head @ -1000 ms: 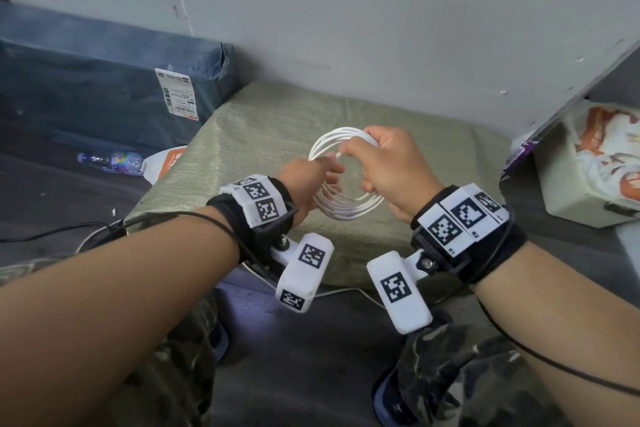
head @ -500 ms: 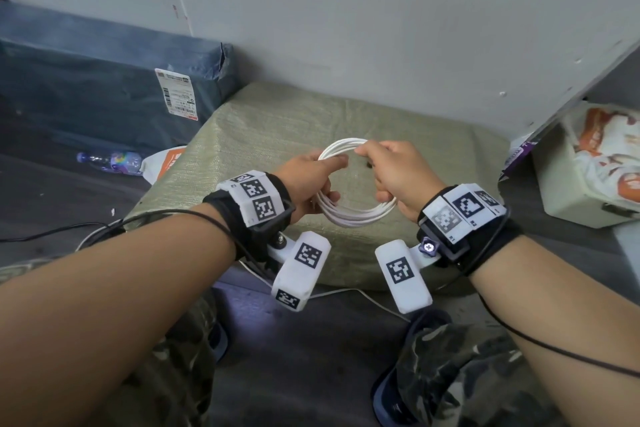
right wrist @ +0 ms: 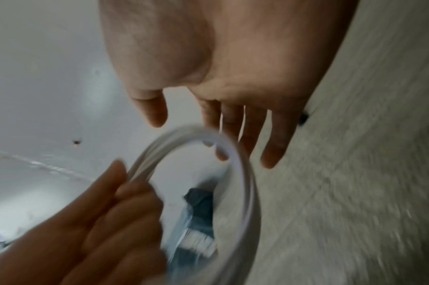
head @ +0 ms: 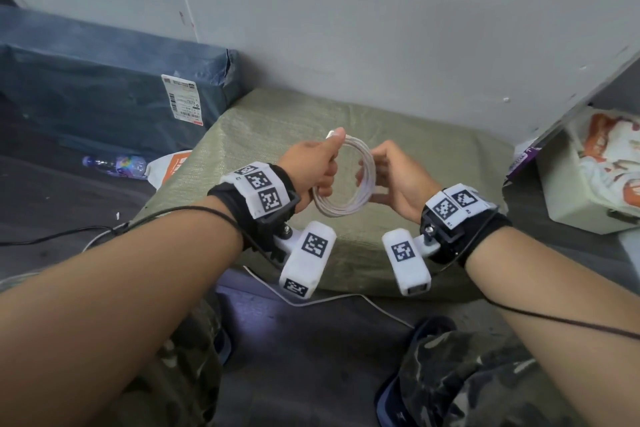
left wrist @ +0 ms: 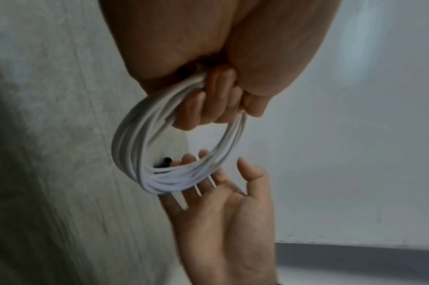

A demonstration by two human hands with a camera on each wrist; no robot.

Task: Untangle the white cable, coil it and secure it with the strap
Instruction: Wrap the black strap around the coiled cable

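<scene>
The white cable [head: 346, 211] is wound into a round coil held in the air above the green sack. My left hand [head: 311, 166] grips the coil's left side, and its thumb pins the cable's end at the top. In the left wrist view its fingers [left wrist: 208, 100] curl round the bundled turns of the cable [left wrist: 160, 181]. My right hand [head: 391, 177] is open beside the coil's right side, fingers straight [right wrist: 252, 131] and close to the cable [right wrist: 247, 183]. A small black piece [left wrist: 163, 162], possibly the strap, lies on the sack behind the coil [right wrist: 303, 117].
A green woven sack [head: 433, 156] covers a block against the grey wall. A blue wrapped parcel [head: 104, 87] stands at the left, with a plastic bottle [head: 114, 163] on the floor. A white box [head: 588, 191] stands at the right. A thin white wire [head: 329, 298] runs along the floor.
My right hand has let go of the coil's top and opened beside it. My left hand has taken the coil alone, and the ring has turned more edge-on.
</scene>
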